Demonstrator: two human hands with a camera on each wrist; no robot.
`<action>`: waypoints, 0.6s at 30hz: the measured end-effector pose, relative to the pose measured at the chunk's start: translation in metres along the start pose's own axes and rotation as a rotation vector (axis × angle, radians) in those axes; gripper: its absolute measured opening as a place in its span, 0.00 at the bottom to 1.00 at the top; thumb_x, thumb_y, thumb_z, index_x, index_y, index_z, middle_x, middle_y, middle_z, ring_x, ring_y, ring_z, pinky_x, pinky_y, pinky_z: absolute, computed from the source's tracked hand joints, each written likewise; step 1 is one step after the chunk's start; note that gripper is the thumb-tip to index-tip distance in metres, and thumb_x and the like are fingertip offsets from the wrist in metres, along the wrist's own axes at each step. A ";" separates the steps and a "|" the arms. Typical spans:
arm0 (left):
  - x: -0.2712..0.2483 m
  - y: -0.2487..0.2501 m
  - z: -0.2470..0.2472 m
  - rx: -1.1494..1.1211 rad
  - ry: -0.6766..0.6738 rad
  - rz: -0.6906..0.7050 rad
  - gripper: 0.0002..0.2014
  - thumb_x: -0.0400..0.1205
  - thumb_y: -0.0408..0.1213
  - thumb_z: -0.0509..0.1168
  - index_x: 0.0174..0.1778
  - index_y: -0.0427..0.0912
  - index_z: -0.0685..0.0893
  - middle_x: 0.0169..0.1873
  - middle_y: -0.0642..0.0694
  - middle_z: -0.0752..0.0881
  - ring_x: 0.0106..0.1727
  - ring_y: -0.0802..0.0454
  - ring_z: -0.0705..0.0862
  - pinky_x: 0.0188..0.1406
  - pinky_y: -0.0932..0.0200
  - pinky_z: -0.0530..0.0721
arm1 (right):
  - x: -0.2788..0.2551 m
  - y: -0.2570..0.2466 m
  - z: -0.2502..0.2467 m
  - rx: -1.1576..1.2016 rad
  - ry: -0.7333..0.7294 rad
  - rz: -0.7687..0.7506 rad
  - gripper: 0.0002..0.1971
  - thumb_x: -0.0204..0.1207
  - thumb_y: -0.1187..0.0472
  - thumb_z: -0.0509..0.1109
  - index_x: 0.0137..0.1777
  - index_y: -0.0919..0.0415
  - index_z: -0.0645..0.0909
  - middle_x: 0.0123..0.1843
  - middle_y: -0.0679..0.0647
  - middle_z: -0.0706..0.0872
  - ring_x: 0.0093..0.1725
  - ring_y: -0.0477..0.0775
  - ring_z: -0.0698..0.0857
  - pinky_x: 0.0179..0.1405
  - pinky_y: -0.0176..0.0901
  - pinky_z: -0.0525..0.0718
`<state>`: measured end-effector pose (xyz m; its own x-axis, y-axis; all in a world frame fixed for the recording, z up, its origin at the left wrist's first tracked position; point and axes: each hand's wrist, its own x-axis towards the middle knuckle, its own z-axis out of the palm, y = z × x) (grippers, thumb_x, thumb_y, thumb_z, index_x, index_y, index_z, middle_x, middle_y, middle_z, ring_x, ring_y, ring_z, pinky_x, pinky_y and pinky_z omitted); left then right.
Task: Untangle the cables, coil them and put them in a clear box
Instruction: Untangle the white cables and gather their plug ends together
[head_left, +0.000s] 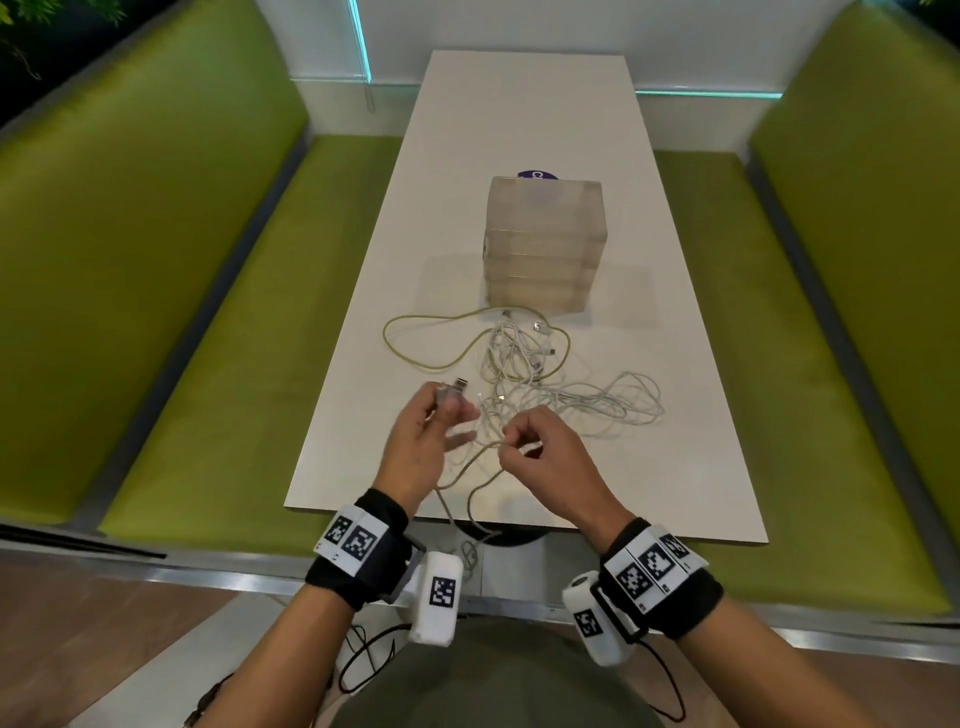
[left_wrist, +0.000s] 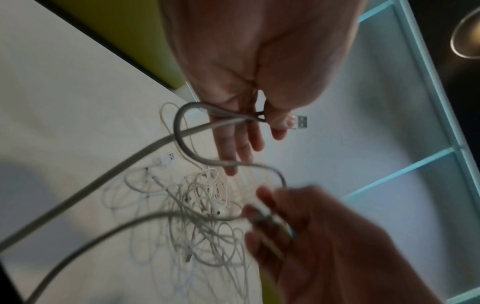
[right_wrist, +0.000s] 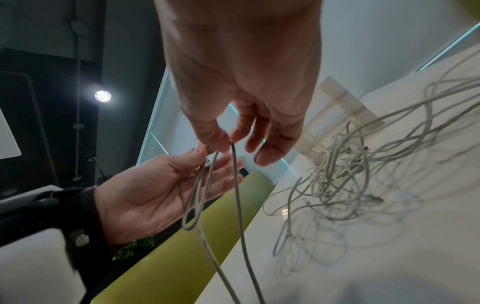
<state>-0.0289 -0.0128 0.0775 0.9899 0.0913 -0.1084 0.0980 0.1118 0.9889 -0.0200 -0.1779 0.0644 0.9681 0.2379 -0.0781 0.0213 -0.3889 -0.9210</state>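
My left hand (head_left: 442, 413) pinches a grey cable (head_left: 470, 462) just behind its USB plug (head_left: 458, 386); in the left wrist view the plug (left_wrist: 301, 122) sticks out past the thumb and the other fingers lie straight. My right hand (head_left: 511, 440) pinches the same cable (right_wrist: 238, 205) between thumb and forefinger, a short loop away. The cable's slack hangs over the table's near edge. A tangle of white cables (head_left: 550, 374) lies beyond both hands. A yellow-green cable (head_left: 415, 358) loops to the tangle's left. A stack of clear boxes (head_left: 544, 244) stands behind it.
The white table (head_left: 675, 467) is long and narrow, with green benches (head_left: 249, 322) on both sides. A purple round sticker (head_left: 537, 175) shows behind the boxes. The table's far half holds nothing else that I can see.
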 end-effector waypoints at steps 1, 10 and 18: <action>0.003 0.002 -0.005 -0.012 0.052 0.022 0.08 0.88 0.34 0.53 0.45 0.39 0.75 0.35 0.44 0.84 0.42 0.48 0.86 0.46 0.51 0.89 | -0.003 0.003 -0.004 -0.038 -0.094 0.033 0.04 0.70 0.64 0.72 0.41 0.59 0.79 0.45 0.52 0.84 0.46 0.46 0.83 0.44 0.36 0.80; 0.006 0.017 -0.012 -0.298 0.049 -0.046 0.13 0.89 0.40 0.49 0.42 0.43 0.74 0.21 0.54 0.68 0.21 0.60 0.60 0.21 0.66 0.59 | -0.004 0.018 -0.001 -0.230 -0.537 0.069 0.27 0.73 0.45 0.74 0.70 0.49 0.74 0.70 0.46 0.77 0.65 0.45 0.77 0.65 0.41 0.77; 0.005 0.023 -0.004 -0.391 0.013 -0.131 0.11 0.88 0.38 0.52 0.45 0.40 0.78 0.27 0.51 0.65 0.25 0.57 0.62 0.23 0.65 0.64 | -0.009 -0.005 0.047 0.068 -0.555 -0.030 0.11 0.87 0.59 0.56 0.42 0.54 0.73 0.29 0.47 0.76 0.29 0.47 0.80 0.34 0.33 0.75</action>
<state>-0.0224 -0.0054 0.0989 0.9700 0.0635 -0.2348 0.1745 0.4906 0.8537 -0.0411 -0.1361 0.0514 0.6902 0.6881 -0.2237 0.0130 -0.3209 -0.9470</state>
